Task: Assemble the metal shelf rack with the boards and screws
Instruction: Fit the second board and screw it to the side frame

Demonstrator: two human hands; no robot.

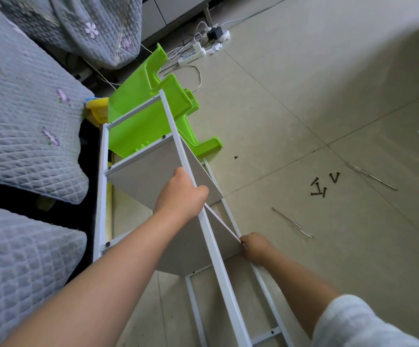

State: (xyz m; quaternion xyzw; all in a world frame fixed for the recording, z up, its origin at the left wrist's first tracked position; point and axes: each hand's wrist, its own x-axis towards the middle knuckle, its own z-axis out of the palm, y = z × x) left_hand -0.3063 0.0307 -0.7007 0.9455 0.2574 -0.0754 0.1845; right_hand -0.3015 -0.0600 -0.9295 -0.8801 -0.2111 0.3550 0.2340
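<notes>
Pale floor tiles [303, 101] carry loose screws [320, 187] beside a quilted sofa [23, 116]. Left hand [180, 194] grips the rack post [178, 136]; right hand [254, 247] pinches a board [150, 179] corner.

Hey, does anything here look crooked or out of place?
Yes. The lower grey board sits askew in the white metal frame; its front edge runs diagonally across the rail. Loose black screws lie scattered on the tiled floor.

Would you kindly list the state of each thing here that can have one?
Left hand: grips the upper white rail.
Right hand: pinches the corner of the lower board.
Upper board: seated in the frame.
Screws: loose on the floor.
Green stool: tipped over behind the rack.
</notes>
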